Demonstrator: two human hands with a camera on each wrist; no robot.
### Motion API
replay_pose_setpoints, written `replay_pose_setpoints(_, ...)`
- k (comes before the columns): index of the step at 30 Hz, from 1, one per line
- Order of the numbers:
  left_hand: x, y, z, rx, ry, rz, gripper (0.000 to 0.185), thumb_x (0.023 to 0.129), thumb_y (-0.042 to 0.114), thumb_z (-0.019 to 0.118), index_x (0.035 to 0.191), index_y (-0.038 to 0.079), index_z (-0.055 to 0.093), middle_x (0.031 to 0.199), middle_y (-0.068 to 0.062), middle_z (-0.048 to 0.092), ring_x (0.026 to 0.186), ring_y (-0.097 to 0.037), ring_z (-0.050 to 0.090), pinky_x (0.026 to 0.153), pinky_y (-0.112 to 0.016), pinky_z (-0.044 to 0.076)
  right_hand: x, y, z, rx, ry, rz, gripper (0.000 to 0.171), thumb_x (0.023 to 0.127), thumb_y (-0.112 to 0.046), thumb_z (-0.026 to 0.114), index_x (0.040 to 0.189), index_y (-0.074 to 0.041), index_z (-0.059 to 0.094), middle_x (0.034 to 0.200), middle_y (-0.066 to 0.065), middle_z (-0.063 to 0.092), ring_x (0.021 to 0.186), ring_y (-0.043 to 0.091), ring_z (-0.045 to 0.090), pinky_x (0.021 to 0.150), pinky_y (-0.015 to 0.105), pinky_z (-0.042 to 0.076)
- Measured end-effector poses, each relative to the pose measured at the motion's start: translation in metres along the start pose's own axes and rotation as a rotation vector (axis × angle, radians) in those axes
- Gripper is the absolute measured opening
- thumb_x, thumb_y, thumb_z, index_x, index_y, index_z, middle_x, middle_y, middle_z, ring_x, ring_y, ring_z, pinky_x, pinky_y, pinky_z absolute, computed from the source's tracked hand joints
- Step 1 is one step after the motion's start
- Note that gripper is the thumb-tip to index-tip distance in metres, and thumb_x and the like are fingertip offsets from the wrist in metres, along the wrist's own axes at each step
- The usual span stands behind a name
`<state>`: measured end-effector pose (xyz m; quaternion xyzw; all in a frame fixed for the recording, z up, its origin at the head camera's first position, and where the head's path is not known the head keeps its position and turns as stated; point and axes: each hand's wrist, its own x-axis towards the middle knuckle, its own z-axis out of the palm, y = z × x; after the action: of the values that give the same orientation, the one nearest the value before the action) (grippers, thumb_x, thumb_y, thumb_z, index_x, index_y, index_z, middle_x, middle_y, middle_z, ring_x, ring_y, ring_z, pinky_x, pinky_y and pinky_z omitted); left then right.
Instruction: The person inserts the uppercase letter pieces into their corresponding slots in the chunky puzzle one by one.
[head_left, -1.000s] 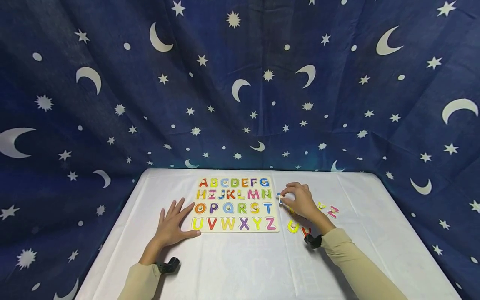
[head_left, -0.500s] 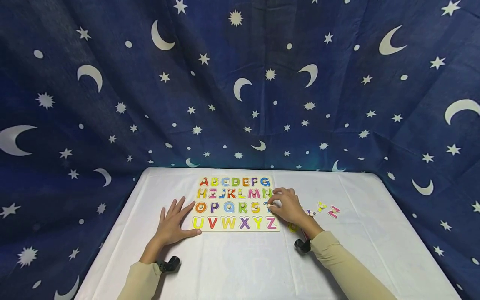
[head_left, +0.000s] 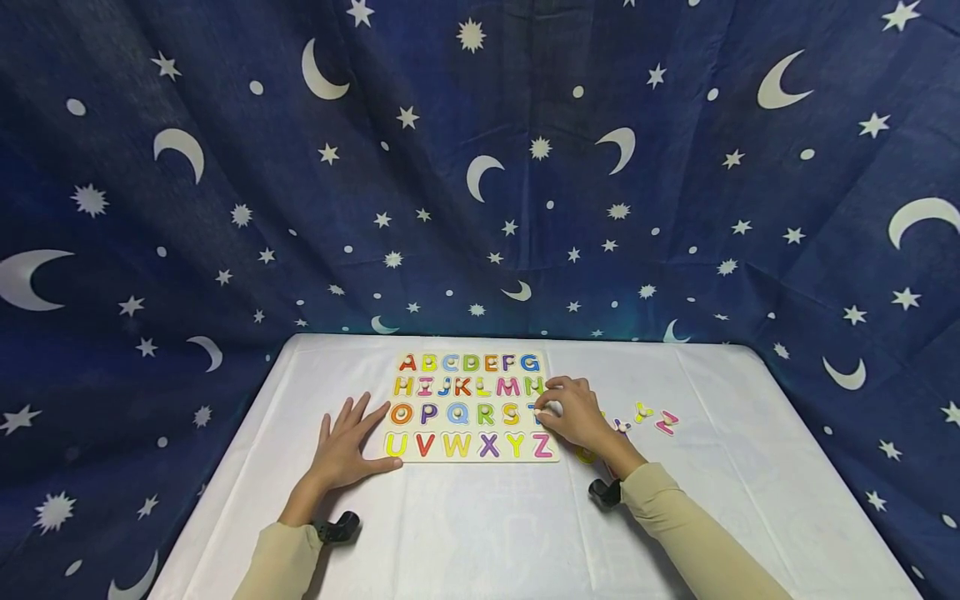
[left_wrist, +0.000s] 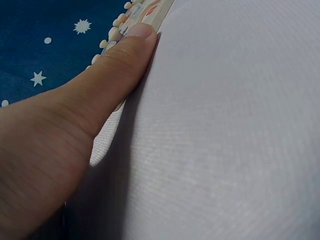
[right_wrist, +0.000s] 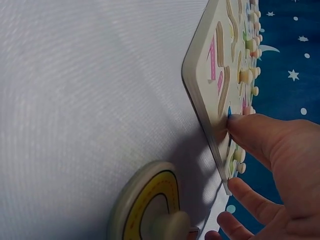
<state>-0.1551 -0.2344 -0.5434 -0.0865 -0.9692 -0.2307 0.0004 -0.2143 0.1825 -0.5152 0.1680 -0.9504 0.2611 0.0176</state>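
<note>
A wooden alphabet puzzle board (head_left: 472, 459) with coloured letters lies on the white table (head_left: 480, 533). My right hand (head_left: 543, 408) is at the board's right edge, its fingers curled round the peg of a blue T piece (head_left: 533, 408) at the end of the third row. In the right wrist view a thumb (right_wrist: 260, 135) presses by a blue sliver of that T piece (right_wrist: 229, 111) on the board (right_wrist: 207, 80). My left hand (head_left: 352, 433) lies flat beside the board's lower left corner. Its thumb (left_wrist: 115, 65) touches the board's edge (left_wrist: 150, 15).
Loose letters lie right of the board: a yellow U (head_left: 586, 455) half under my right wrist, also seen as the U (right_wrist: 150, 205) close up, a yellow Y (head_left: 642, 412) and a pink Z (head_left: 666, 422). A star-and-moon curtain (head_left: 480, 167) hangs behind the table.
My right hand carried the blue piece from beside the board leftward onto the third row's right end, and has stayed there for the last half second. The left hand has not moved.
</note>
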Motion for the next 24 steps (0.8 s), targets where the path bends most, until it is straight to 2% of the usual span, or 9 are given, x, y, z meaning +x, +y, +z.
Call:
replay_pose_setpoints(7,0.0,0.001,0.0,0.004,0.003,0.003,0.104,0.069,0.061,0.087,0.156,0.019,0.046,0.167,-0.021,0.025,0.154,-0.049,0.011,0.119,-0.073,-0.001,0.0,0.002,0.001,-0.009,0.0,0.002,0.008,0.088,-0.023,0.083,0.095,-0.022,0.08,0.136,0.017,0.06,0.121,0.044,0.048,0.099,0.061,0.04)
replay_pose_setpoints(13,0.0,0.0,0.002,0.006,-0.01,0.0,0.105,0.07,0.062,0.086,0.156,0.018,0.046,0.168,-0.021,0.023,0.154,-0.048,0.011,0.119,-0.073,-0.001,-0.006,0.01,-0.002,0.019,0.035,-0.054,0.016,0.088,-0.026,0.082,0.102,-0.021,0.079,0.133,0.015,0.063,0.118,0.039,0.051,0.097,0.059,0.04)
replay_pose_setpoints(18,0.0,-0.001,0.003,0.005,-0.017,-0.007,0.106,0.07,0.063,0.085,0.157,0.019,0.045,0.168,-0.02,0.022,0.155,-0.048,0.01,0.119,-0.073,-0.003,-0.022,0.022,-0.009,0.048,0.038,-0.077,0.019,0.086,-0.027,0.085,0.104,-0.023,0.078,0.13,0.01,0.065,0.117,0.034,0.052,0.097,0.056,0.04)
replay_pose_setpoints(24,0.0,-0.001,0.001,0.009,-0.01,-0.008,0.105,0.07,0.062,0.086,0.157,0.019,0.045,0.168,-0.021,0.022,0.154,-0.048,0.01,0.119,-0.073,-0.003,-0.05,0.039,-0.018,0.034,0.066,-0.079,0.017,0.08,-0.028,0.089,0.09,-0.03,0.076,0.129,0.009,0.066,0.12,0.036,0.05,0.097,0.057,0.038)
